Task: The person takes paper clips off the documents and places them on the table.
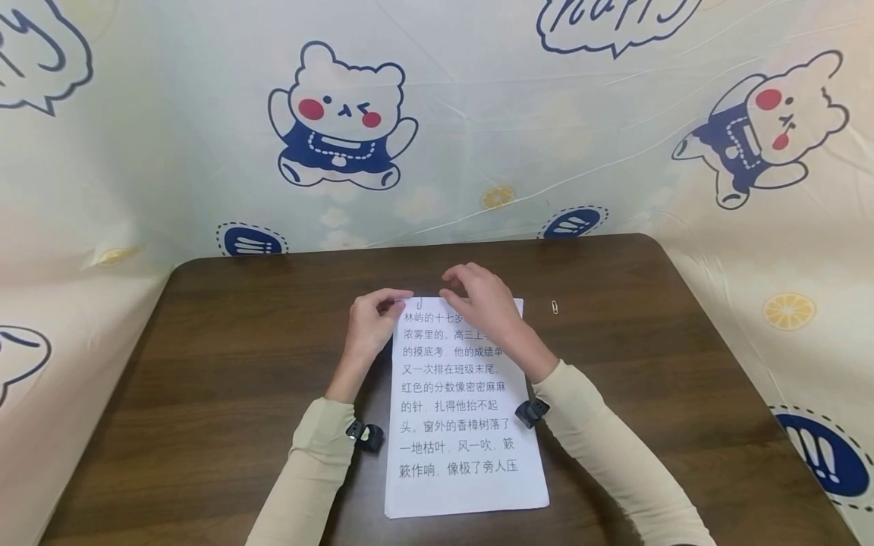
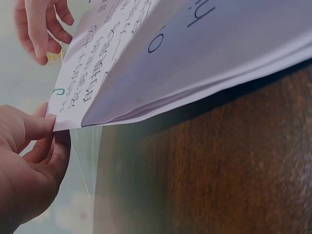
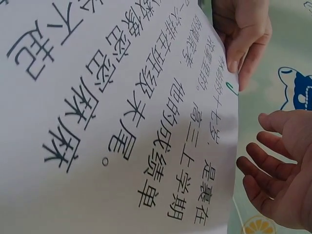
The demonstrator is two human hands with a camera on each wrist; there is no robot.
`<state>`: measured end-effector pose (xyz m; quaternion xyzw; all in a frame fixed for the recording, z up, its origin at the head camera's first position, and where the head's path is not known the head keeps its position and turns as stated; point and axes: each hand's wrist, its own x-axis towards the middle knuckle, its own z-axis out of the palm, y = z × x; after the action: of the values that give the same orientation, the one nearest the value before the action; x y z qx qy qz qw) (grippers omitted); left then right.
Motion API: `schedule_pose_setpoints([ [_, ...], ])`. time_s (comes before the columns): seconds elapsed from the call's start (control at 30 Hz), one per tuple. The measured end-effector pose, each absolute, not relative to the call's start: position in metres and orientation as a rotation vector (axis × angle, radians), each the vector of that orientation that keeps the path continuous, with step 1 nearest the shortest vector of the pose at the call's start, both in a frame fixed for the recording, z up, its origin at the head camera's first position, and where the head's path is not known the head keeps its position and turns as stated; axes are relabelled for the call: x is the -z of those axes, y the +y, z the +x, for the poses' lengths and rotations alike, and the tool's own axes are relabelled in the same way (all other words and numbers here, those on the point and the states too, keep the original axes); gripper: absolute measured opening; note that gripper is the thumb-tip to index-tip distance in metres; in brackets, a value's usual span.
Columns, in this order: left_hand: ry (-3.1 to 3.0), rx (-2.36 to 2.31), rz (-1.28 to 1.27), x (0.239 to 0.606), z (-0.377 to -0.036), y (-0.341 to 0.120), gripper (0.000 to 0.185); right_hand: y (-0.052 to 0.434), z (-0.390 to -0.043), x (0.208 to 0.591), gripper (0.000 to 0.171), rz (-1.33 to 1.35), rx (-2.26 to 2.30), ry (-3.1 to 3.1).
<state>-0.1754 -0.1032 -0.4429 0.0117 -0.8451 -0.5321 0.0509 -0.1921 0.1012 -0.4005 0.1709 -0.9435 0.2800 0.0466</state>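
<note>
A stack of white sheets (image 1: 464,425) printed with large black Chinese characters lies lengthwise on the dark wooden table (image 1: 259,341). A green paper clip (image 1: 411,304) sits on its top edge near the left corner, also seen in the wrist views (image 2: 59,91) (image 3: 235,88). My left hand (image 1: 378,307) pinches that top left corner between thumb and fingers (image 2: 41,127) and lifts it slightly off the table. My right hand (image 1: 474,292) hovers over the top edge of the stack with fingers loosely spread (image 3: 280,170), holding nothing and just clear of the paper.
A loose silver paper clip (image 1: 554,307) lies on the table right of the stack. A cloth backdrop with cartoon bears (image 1: 341,121) surrounds the table at the back and sides. Bare wood shows left and right of the sheets.
</note>
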Motion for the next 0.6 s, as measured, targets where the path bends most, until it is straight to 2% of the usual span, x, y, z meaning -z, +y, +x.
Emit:
schedule_pose_setpoints([
  [0.6,-2.569,1.619,0.013,0.441,-0.176,-0.104,0.021,0.082,-0.188,0.408,0.033,0.605,-0.797,-2.916],
])
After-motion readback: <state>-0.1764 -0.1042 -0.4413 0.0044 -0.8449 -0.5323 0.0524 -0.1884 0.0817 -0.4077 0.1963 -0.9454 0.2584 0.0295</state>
